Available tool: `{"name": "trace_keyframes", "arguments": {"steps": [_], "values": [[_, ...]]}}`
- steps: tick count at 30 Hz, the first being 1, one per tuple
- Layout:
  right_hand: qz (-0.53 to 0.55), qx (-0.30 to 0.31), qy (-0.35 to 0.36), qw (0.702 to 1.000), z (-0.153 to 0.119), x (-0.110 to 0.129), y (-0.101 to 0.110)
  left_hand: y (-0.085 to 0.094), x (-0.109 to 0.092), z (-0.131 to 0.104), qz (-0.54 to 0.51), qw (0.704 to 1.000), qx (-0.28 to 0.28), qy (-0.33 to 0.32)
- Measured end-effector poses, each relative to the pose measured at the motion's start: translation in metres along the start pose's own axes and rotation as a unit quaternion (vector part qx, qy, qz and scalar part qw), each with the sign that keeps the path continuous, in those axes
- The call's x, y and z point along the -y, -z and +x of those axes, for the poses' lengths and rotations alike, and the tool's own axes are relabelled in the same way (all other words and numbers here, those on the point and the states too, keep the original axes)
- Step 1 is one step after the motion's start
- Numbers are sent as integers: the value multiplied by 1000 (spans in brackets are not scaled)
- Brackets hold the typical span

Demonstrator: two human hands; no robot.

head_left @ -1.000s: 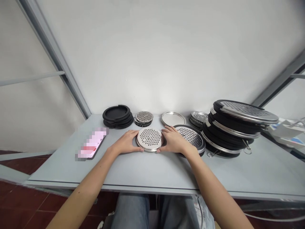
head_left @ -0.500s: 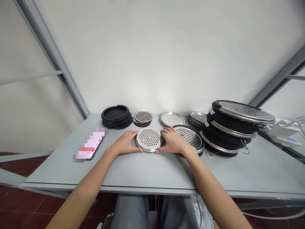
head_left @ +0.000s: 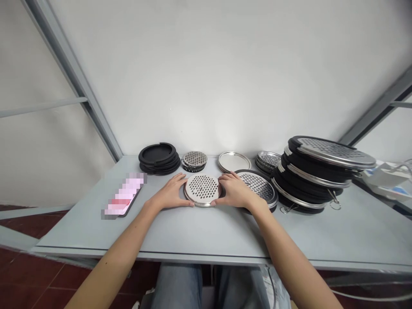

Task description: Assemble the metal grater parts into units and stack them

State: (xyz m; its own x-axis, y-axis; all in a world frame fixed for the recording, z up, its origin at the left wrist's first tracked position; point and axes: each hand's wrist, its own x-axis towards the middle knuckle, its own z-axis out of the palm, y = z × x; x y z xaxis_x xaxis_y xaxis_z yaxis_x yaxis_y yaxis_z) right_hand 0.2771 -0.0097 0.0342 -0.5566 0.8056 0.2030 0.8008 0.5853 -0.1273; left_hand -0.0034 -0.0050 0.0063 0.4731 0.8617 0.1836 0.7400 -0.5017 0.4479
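A round metal disc with slotted holes [head_left: 203, 187] lies on the grey table, on top of a metal rim. My left hand [head_left: 172, 193] grips its left edge, thumb at the front and fingers behind. On the opposite side, my right hand [head_left: 233, 190] holds the right edge in the same way. Just right of it, partly behind my right hand, is a larger black-rimmed perforated disc [head_left: 259, 185]. Behind the held disc stand a small stack of perforated discs [head_left: 195, 159] and a shallow metal dish [head_left: 234, 162].
Black round trays [head_left: 157, 159] are stacked at the back left, near a phone [head_left: 124, 199]. A tall leaning stack of black and metal round parts [head_left: 312, 176] with wire clasps stands right. More perforated discs [head_left: 268, 160] sit behind. The grey table [head_left: 199, 236] meets a white wall.
The view has shifted very slightly. Both hands keep the same hold on the perforated disc, and nothing else has visibly moved.
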Motion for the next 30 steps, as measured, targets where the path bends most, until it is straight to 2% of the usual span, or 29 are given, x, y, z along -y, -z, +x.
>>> {"name": "trace_keyframes", "arguments": {"steps": [5, 8, 11, 14, 24, 30], "values": [[-2, 13, -13, 1000, 1, 1, 1, 2, -4, 0, -5, 1000, 15, -1], [-1, 25, -21, 999, 1, 2, 2, 2, -6, 2, -25, 1000, -5, -7], [1, 11, -28, 1000, 1, 1, -1, 0, -6, 3, -46, 999, -25, -14], [8, -9, -28, 1000, 0, -2, -5, -1, -4, 5, -44, 999, -26, 3], [36, 16, -9, 999, 1, -2, -1, -5, -4, 6, -93, 994, -39, 37], [19, 13, -7, 1000, 1, -2, -4, -8, 0, 6, -107, 994, 11, -15]]}}
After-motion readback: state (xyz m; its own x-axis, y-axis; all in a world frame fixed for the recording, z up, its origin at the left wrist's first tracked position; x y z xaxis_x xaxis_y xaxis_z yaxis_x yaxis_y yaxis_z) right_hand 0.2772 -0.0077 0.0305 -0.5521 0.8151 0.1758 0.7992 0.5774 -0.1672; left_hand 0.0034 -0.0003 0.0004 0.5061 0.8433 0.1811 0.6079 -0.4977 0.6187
